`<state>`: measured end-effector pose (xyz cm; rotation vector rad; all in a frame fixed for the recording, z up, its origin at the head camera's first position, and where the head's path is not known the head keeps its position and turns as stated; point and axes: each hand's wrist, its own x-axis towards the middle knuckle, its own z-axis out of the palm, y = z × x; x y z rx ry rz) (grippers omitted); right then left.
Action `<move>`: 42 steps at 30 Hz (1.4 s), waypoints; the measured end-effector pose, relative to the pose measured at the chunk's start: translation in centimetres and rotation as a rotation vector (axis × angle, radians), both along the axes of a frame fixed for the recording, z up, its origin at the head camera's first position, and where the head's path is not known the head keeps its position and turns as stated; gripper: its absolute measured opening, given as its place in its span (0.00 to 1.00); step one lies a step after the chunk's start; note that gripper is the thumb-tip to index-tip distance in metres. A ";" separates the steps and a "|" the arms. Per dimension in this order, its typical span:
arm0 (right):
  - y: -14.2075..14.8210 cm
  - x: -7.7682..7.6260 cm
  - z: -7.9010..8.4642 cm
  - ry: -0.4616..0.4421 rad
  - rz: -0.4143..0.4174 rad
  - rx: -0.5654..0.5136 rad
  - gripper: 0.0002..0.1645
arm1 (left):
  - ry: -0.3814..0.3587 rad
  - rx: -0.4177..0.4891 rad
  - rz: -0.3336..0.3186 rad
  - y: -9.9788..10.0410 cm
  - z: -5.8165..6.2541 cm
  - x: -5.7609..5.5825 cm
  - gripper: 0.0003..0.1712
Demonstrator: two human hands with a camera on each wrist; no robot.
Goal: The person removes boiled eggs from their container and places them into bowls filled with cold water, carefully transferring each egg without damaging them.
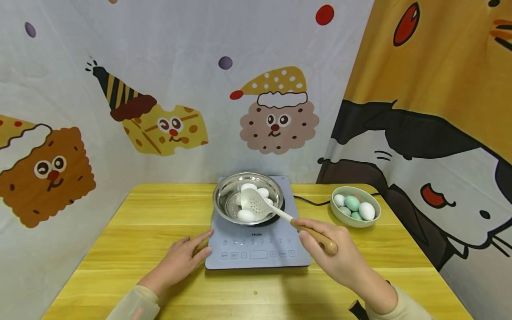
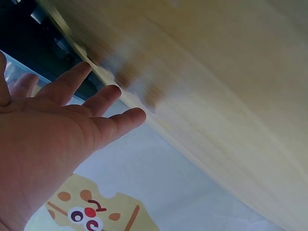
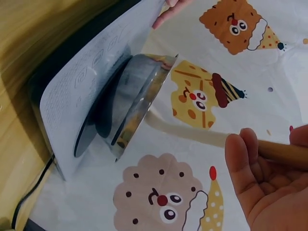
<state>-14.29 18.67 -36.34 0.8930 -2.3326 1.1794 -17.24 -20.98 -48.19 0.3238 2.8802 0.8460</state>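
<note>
My right hand [image 1: 334, 251] grips the wooden handle of a slotted spoon [image 1: 256, 202], whose pale perforated head is over a steel pan [image 1: 220, 195]. Several white eggs [image 1: 246, 215] lie in that pan, some partly hidden behind the spoon. Beneath the pan is a grey induction cooker [image 1: 258, 262]. My left hand [image 1: 180, 260] rests at the cooker's left edge, its fingers extended and touching the side. In the right wrist view, the spoon's handle [image 3: 281, 153] passes through the right hand's fingers, and the pan's side [image 3: 139, 96] hides the eggs.
A pale green bowl [image 1: 352, 222] with several white and greenish eggs stands on the wooden table [image 1: 120, 226], right of the cooker. A black cord [image 1: 314, 203] runs behind it. A patterned cloth [image 1: 180, 44] hangs at the table's back.
</note>
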 end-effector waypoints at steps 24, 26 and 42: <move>-0.4 0.0 -0.9 -0.256 -0.023 -0.278 0.17 | -0.006 0.002 -0.001 0.0 0.0 0.0 0.34; -0.5 0.0 -1.0 -0.256 -0.020 -0.287 0.17 | -0.007 0.001 0.001 0.0 0.0 -0.1 0.34; -0.6 0.3 -1.3 -0.155 0.152 -0.329 0.21 | -0.004 0.006 0.003 0.1 0.3 0.1 0.34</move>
